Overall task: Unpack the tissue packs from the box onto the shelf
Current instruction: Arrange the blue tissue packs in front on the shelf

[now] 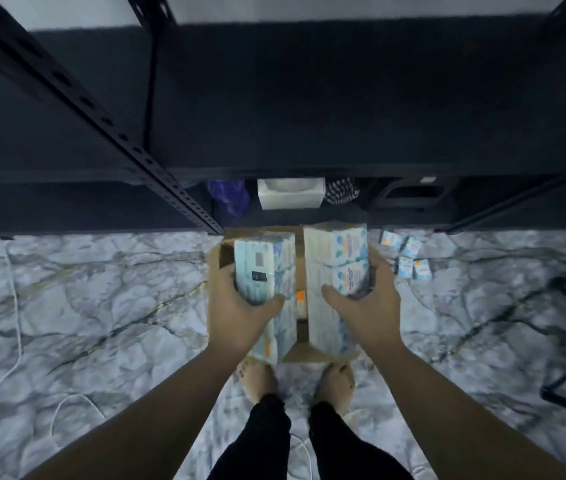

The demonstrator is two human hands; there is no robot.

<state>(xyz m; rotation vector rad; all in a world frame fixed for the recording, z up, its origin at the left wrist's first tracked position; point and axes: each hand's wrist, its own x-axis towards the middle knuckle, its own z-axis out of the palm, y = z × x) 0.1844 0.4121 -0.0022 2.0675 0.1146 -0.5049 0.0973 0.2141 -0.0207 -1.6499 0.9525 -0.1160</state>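
Two hands grip tissue packs above box.

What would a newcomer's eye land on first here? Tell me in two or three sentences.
First, the two tissue bundles at centre, lifted over the open cardboard box on the marbled floor: the left hand grips the left bundle, the right hand grips the right bundle. Next, the dark metal shelf filling the top of the view. Then the small tissue packs scattered on the floor, right of the box.

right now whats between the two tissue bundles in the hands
In the head view, the open cardboard box shows through the gap between the left bundle and the right bundle, with something orange inside.
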